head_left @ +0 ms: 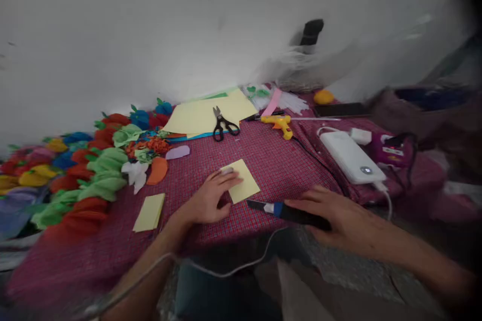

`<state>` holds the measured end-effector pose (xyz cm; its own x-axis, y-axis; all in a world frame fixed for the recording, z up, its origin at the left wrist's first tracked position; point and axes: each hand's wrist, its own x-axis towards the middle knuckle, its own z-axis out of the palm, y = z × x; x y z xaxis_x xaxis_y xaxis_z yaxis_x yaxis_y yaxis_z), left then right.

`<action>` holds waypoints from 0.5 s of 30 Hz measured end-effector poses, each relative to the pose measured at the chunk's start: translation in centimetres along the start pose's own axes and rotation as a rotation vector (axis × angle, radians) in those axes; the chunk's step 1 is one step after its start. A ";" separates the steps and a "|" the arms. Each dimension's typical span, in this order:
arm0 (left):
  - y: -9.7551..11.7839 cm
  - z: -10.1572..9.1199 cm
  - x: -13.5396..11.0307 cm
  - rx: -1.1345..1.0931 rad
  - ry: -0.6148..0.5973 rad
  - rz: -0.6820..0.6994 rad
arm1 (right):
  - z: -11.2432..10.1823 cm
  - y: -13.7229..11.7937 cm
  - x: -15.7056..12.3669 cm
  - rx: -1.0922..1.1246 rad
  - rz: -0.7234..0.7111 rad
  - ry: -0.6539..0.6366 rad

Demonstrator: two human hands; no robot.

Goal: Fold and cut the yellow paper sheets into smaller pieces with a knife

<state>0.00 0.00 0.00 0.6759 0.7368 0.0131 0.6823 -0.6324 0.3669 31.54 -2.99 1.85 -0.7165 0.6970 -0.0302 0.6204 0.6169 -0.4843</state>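
Note:
My left hand (211, 195) lies with its fingers stretched out over the left side of a pale yellow square sheet (244, 185), pressing it to the table. My right hand (331, 210) is closed around a long black-handled tool (297, 213) with a blue band and a dark, pointed front. Its exact kind is blurred. The tool's tip points left, just below the sheet's lower right corner. A small stack of pale yellow pieces (149, 212) lies left of my left hand. Black-handled scissors (222, 125) rest on large yellow sheets (196, 113) farther back.
Several colourful pumpkin-like craft pieces (101, 175) crowd the left side. A yellow glue gun (279, 124) lies at the back centre, its cord running right. A white power bank (350, 155) and a purple device (391, 150) stand right. A white cable (226, 275) crosses in front.

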 end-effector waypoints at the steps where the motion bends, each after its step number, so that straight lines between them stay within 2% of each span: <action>1: -0.1 0.1 0.0 -0.005 0.003 0.003 | 0.0 0.0 0.1 0.000 0.003 0.003; 15: -0.4 0.2 -0.1 -0.040 0.011 0.005 | 0.4 0.2 0.8 0.043 0.006 0.059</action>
<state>-0.24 0.14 -0.29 0.6760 0.7365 0.0248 0.6671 -0.6259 0.4040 30.99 -2.50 1.33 -0.6918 0.7219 0.0175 0.6097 0.5970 -0.5214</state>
